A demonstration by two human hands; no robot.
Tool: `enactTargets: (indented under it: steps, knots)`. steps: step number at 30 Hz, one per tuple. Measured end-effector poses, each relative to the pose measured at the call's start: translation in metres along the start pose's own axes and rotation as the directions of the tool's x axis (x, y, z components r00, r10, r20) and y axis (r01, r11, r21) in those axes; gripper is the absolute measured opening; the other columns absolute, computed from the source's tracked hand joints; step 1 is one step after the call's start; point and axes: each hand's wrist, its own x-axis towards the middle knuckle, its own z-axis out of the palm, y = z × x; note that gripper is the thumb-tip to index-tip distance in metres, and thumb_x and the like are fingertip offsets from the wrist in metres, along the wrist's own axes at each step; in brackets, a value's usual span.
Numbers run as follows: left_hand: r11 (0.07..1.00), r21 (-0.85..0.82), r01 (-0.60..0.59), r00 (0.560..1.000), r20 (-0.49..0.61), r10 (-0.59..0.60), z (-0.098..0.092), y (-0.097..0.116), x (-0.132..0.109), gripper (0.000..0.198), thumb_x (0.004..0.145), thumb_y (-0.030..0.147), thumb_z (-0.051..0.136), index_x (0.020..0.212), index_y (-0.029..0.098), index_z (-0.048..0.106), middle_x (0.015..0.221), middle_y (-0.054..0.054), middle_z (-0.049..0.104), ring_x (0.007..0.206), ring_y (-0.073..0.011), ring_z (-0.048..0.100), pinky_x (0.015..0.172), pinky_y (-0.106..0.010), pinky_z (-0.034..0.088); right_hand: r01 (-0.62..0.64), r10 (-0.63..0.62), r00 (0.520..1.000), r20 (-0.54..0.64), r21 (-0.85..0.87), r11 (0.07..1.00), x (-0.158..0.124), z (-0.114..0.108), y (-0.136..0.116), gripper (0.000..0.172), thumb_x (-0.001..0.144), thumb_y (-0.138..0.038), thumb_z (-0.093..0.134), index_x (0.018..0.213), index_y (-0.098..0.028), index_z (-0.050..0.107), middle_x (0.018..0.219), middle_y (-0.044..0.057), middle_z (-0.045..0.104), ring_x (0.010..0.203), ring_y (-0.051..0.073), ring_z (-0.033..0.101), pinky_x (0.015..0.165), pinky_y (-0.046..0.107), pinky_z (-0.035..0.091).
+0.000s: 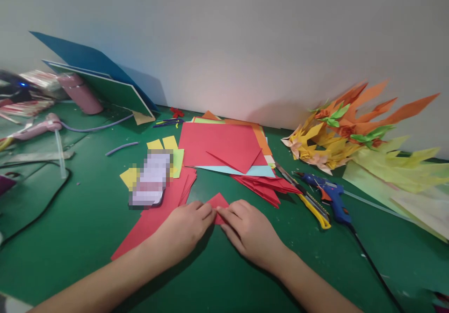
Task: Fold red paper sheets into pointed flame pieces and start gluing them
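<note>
A small piece of red paper point(219, 200) lies on the green tabletop in front of me, partly covered by my fingers. My left hand point(191, 222) pinches its left side, fingers bent together. On the other side, my right hand point(247, 229) presses on it, the index finger laid along the paper. The fingertips of both hands nearly meet. Left of my left hand are red paper sheets point(159, 222), with a blurred-out phone point(151, 179) over them. Folded red paper pieces point(261, 186) lie beyond my right hand.
A stack of coloured sheets point(220, 140) sits ahead by the wall. To the right are a yellow box cutter point(314, 210), a blue glue gun point(333, 196) with its cord, and orange and yellow paper flowers point(343, 130). A pink bottle point(80, 93) and pink glue gun point(38, 128) are left.
</note>
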Motion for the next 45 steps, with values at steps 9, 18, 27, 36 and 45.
enactTargets:
  steps: [9, 18, 27, 36, 45]
  knots:
    - [0.984, -0.178, -0.019, 1.000, -0.010, 0.018, -0.030, -0.024, 0.028, 0.029, 0.075, -0.002, 0.045, 0.074, 0.016, 0.067, 0.073, -0.003, 0.066, 0.066, -0.0172, 0.064, 0.060, -0.027, 0.050, -0.014, 0.014, 1.000, -0.005, -0.109, 0.994, 0.000, 0.006, -0.003, 0.031, 0.090, -0.029, 0.062, 0.115, -0.010, 0.062, 0.081, 0.007, 0.062, 0.073, 0.022, 0.053, 0.058, 0.033, 0.043]
    - [0.943, -0.069, -0.326, 0.899, -0.330, 0.287, -0.022, -0.012, 0.117, 0.019, 0.087, 0.007, 0.056, 0.100, 0.017, 0.066, 0.131, -0.011, 0.057, 0.122, -0.0230, 0.052, 0.098, -0.034, 0.046, -0.087, 0.060, 0.991, -0.120, -0.230, 0.969, -0.004, 0.012, -0.006, 0.023, 0.094, -0.027, 0.055, 0.102, -0.009, 0.066, 0.073, 0.007, 0.059, 0.064, 0.020, 0.052, 0.051, 0.031, 0.036]
    - [0.883, 0.171, -0.436, 0.883, -0.108, 0.457, -0.017, -0.008, 0.141, 0.018, 0.093, 0.010, 0.049, 0.109, 0.015, 0.056, 0.111, -0.012, 0.063, 0.094, -0.0240, 0.061, 0.059, -0.030, 0.049, -0.098, 0.059, 0.992, -0.107, -0.402, 0.910, -0.031, -0.005, 0.004, 0.024, 0.094, -0.018, 0.049, 0.103, -0.005, 0.067, 0.070, 0.009, 0.059, 0.061, 0.021, 0.053, 0.047, 0.030, 0.038]
    - [0.911, 0.132, -0.391, 0.905, -0.127, 0.407, -0.023, -0.016, 0.147, 0.008, 0.093, 0.015, 0.051, 0.097, 0.015, 0.057, 0.108, -0.011, 0.062, 0.076, -0.0196, 0.061, 0.050, -0.027, 0.039, -0.209, 0.148, 0.974, -0.173, -0.424, 0.881, -0.025, -0.002, 0.034, 0.025, 0.097, -0.020, 0.043, 0.097, -0.012, 0.068, 0.076, 0.010, 0.061, 0.064, 0.021, 0.053, 0.055, 0.031, 0.039]
    - [0.957, -0.018, -0.290, 0.938, -0.202, 0.280, -0.007, -0.015, 0.141, 0.011, 0.092, 0.009, 0.051, 0.099, 0.013, 0.058, 0.094, -0.008, 0.066, 0.079, -0.0173, 0.063, 0.063, -0.026, 0.047, -0.101, -0.041, 0.939, -0.341, -0.390, 0.915, -0.015, -0.013, 0.052, 0.030, 0.098, -0.023, 0.045, 0.081, -0.014, 0.068, 0.072, 0.006, 0.069, 0.064, 0.017, 0.060, 0.061, 0.029, 0.041]
